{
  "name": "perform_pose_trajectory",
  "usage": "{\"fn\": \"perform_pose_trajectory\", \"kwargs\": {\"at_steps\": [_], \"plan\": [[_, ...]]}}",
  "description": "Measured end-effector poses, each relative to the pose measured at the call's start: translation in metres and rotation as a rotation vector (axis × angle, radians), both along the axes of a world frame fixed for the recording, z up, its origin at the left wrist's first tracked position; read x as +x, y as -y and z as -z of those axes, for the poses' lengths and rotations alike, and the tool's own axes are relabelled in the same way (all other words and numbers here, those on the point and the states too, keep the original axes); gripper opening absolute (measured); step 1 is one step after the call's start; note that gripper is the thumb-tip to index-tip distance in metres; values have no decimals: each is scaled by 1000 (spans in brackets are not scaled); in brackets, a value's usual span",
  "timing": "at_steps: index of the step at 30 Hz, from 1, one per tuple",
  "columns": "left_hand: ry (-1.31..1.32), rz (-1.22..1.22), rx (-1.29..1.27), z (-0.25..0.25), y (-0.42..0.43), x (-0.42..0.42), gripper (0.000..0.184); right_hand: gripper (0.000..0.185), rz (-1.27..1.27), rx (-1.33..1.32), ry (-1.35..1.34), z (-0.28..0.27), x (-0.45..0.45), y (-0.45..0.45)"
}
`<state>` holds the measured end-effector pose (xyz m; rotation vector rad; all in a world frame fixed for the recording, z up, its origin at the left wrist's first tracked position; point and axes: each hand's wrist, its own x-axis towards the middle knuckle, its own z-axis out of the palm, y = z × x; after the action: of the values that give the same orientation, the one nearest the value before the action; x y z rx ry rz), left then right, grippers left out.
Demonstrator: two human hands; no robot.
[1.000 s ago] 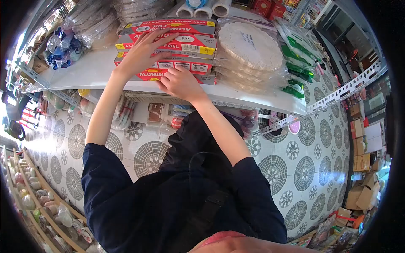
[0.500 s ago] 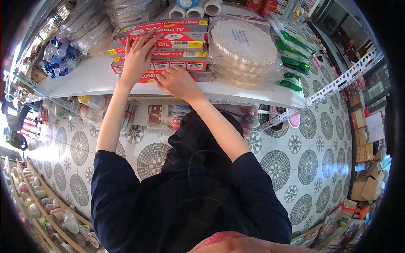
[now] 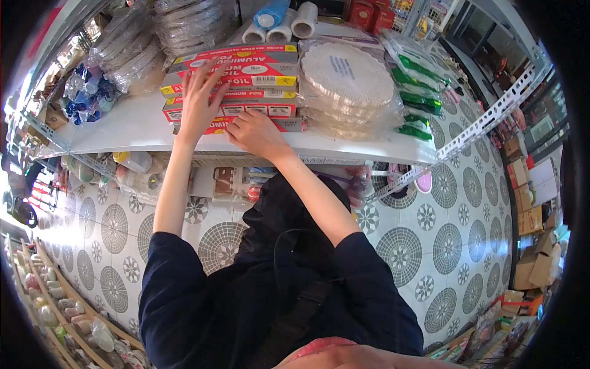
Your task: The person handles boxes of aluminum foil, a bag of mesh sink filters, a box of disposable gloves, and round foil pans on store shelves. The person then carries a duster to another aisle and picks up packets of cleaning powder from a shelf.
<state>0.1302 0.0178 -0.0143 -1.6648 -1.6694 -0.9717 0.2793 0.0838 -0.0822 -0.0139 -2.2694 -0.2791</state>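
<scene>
Resting on the top of the foil boxes [image 3: 270, 69], the left hand [image 3: 198, 106] has its fingers spread, reaching toward the far side of the pile. They look slightly blurred, so how hard they press cannot be told. The right hand [image 3: 258, 134] sits low at the near side, fingers curled in with their tips at the front of the lower boxes; whether they pinch an edge or only lean on it cannot be told.

The pile lies on the white shelf [image 3: 101, 140], close to its near edge. As far as this view shows, the boxes are already gathered in one pile, long sides running left to right. It does not look fully squared: the left ends are stepped, and the lowest box juts out a little on the right. The near faces are uneven too, the lower boxes coming nearer than the upper ones. Both hands are at the pile, so I judge the handling of it unfinished.

Just right of the boxes stand the wrapped doilies [image 3: 349, 74], in a fairly even stack, with the green packs [image 3: 419, 103] farther right. Beyond the boxes, on the far side, lie the clear rolls [image 3: 305, 23] and a blue roll [image 3: 270, 15]. To the left are a blue bundle [image 3: 86, 101] and, farther back, plastic-wrapped stacks [image 3: 190, 27].
</scene>
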Motion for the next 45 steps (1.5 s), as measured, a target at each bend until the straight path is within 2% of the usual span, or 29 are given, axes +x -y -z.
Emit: {"fn": "perform_pose_trajectory", "kwargs": {"at_steps": [2,4,6,9,12,15,16,18,21,25,27,28,29,30,31,33,35,37,39,42,45], "plan": [[108,-128,204,5,17,-2,49,17,-8,2,1,-2,1,1],[294,-356,499,30,29,-15,59,17,0,-20,29,2,0,1],[666,-441,651,67,29,-26,63,18,-33,-67,19,1,-3,0],[843,-454,583,106,18,-49,64,19,-39,-103,40,3,0,-1],[1099,-236,620,63,4,-19,63,19,-31,-103,9,6,-1,-2],[980,-376,582,67,-4,-31,60,19,-40,-74,-25,8,-2,-5],[1016,-447,578,65,-4,-26,56,19,-46,-65,-28,8,-2,-5],[1060,-337,640,68,-3,-27,55,19,-98,-116,-29,8,0,-5],[1129,-188,722,74,0,-31,54,17,-181,-263,-225,-2,19,6],[1115,-163,737,77,4,-31,54,12,-161,-318,-456,-56,95,28],[1133,-118,751,80,5,-32,54,16,-103,-318,-520,-75,149,5],[1129,-132,741,79,6,-31,53,23,28,-194,-657,-88,173,-13],[1147,-132,742,73,7,-26,52,20,200,-151,-733,-98,195,-37],[1166,-132,744,66,9,-18,52,22,304,-192,-836,-106,213,-66],[1187,-133,747,63,10,-13,51,27,514,-264,-803,-120,232,-86],[1205,-86,776,69,7,-19,50,29,727,-152,-585,-135,260,-144],[1210,-69,786,70,9,-20,49,26,818,65,-415,-121,268,-206],[1208,-79,786,67,9,-18,48,24,891,-3,-221,-123,272,-228],[1173,-99,780,71,9,-21,47,23,931,-359,5,-131,273,-237],[1178,-119,782,70,9,-22,46,27,940,-362,-228,-159,274,-243],[1146,-143,773,72,10,-25,45,27,897,-333,-488,-211,280,-226]]}}
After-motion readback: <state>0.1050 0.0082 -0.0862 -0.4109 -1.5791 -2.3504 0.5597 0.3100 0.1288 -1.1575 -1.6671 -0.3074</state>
